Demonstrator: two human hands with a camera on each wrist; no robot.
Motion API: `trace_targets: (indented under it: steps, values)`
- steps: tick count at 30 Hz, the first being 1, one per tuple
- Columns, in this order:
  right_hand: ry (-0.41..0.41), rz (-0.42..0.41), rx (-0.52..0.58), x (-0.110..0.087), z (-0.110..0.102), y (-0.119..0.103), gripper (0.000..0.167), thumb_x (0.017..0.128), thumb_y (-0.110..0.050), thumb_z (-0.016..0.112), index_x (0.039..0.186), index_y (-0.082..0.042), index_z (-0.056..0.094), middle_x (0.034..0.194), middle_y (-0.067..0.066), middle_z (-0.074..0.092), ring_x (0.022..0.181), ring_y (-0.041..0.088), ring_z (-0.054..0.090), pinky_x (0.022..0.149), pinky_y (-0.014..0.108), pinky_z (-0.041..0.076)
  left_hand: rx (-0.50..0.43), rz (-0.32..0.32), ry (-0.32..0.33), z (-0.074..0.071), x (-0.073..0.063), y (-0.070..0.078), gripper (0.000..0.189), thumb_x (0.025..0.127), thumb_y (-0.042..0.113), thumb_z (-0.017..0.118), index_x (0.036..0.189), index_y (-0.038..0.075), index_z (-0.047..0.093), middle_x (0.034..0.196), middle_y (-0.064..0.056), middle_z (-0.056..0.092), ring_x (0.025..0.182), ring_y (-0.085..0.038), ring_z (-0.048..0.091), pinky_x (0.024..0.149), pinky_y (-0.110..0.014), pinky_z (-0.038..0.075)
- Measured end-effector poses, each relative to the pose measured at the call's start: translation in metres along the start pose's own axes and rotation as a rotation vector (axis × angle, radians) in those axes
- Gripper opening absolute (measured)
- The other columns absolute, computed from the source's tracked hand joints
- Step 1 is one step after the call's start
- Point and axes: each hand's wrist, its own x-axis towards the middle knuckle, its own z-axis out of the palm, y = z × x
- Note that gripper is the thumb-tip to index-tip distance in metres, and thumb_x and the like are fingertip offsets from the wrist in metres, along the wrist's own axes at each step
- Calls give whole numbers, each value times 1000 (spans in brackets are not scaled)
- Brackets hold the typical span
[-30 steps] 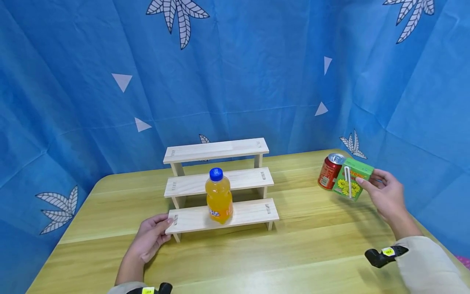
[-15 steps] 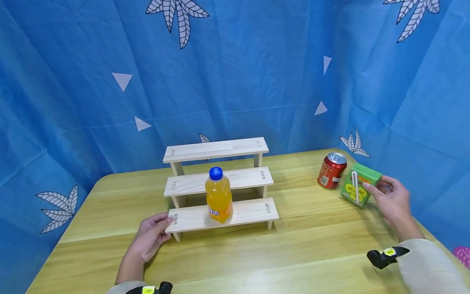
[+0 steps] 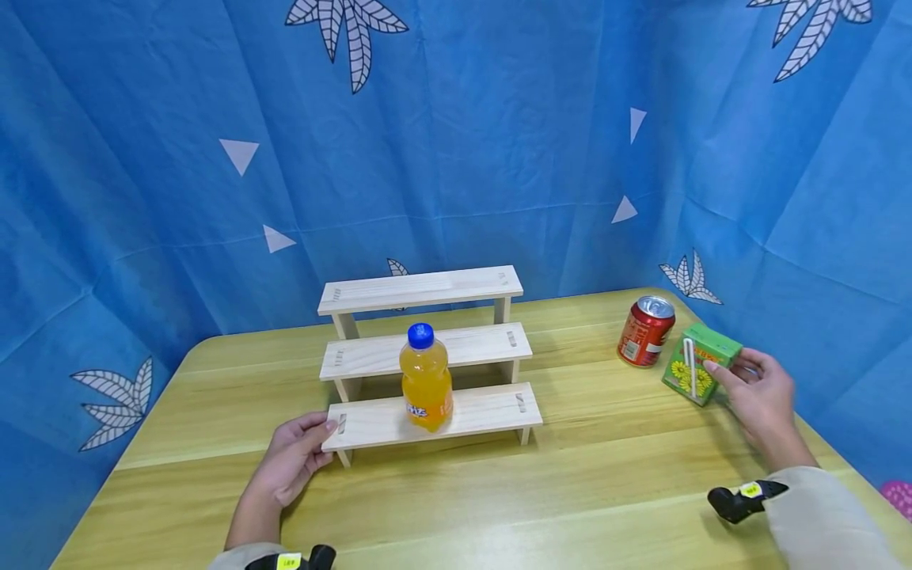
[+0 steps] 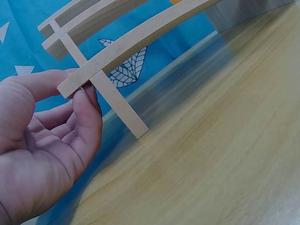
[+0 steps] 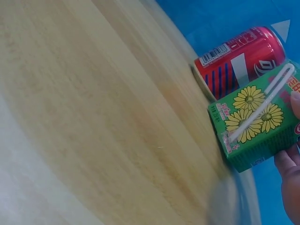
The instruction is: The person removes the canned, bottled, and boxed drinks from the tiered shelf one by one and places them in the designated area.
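Observation:
My left hand [image 3: 290,459] pinches the left end of the lowest board of a three-step wooden shelf [image 3: 492,408], thumb on top and fingers beneath; the left wrist view shows the board [image 4: 136,44] between thumb and fingers. On that lowest step stands a bottle of orange soda [image 3: 425,380] with a blue cap. Over at the right, my right hand [image 3: 762,396] grips a green drink carton [image 3: 701,360] with a white straw on its front. Yellow flowers mark the carton [image 5: 253,117] in the right wrist view. Just left of it a red soda can [image 3: 645,331] stands upright.
The shelf stands on a light wooden table [image 3: 456,507]. A blue curtain [image 3: 456,142] with leaf and triangle prints hangs behind the table and along its sides. Something pink [image 3: 898,497] shows at the far right edge.
My right hand has moved the drink carton right and slightly nearer to me, away from the can, which it partly covered before. The left hand, shelf and bottle stay in place.

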Motion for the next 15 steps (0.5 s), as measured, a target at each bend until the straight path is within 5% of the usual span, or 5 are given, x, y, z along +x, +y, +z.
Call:
trace_targets:
  steps: [15]
  values:
    - [-8,23,18,-2,2,5,78,84,-35,69,144,-5,28,116,-8,47,111,9,48,74,3,44,-22,-3,-9,0,0,1,19,93,7,55,110,-1,51,83,-2,65,66,-8,59,57,-18,50]
